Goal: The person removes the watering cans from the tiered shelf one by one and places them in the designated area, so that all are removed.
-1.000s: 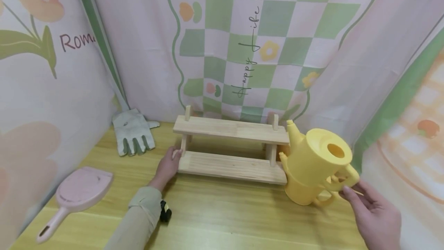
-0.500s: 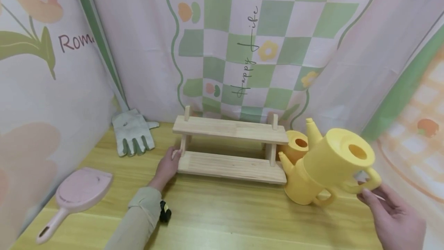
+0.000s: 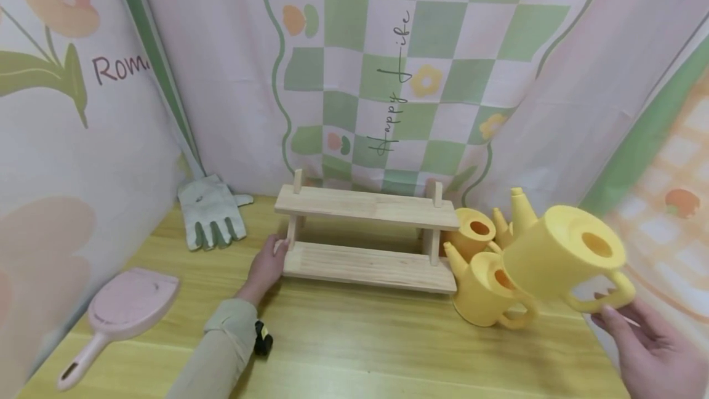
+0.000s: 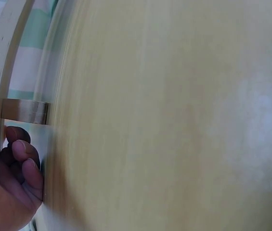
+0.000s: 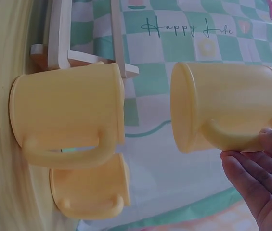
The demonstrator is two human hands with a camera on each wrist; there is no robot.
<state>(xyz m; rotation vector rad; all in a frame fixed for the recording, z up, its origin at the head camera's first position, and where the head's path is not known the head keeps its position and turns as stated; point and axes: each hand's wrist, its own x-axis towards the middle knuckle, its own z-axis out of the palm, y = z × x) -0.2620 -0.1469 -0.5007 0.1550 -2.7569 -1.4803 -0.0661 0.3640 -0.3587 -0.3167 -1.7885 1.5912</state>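
Observation:
My left hand (image 3: pixel 267 270) grips the left end of the lower board of a two-tier wooden shelf (image 3: pixel 368 266). In the left wrist view, its fingers (image 4: pixel 32 175) curl beside the board, near a wooden crosspiece (image 4: pixel 25 110). At the right, my right hand (image 3: pixel 653 340) pinches the handle of a yellow watering can (image 3: pixel 559 257), held above the table and slightly tilted, spout up to the left. The right wrist view shows thumb and fingers on that handle. Below it, a second yellow watering can (image 3: pixel 476 297) stands by the shelf's right end.
Behind stand another yellow watering can (image 3: pixel 468 233) and a partly hidden one (image 3: pixel 501 229). A grey-white work glove (image 3: pixel 213 213) lies at the back left, a pink dustpan (image 3: pixel 130 305) at the front left of the wooden table (image 3: pixel 354 350). Printed curtains (image 3: pixel 221 79) enclose the table.
My right hand has carried the watering can to the right, away from the shelf, uncovering the cans behind and below it. My left hand keeps its grip on the shelf.

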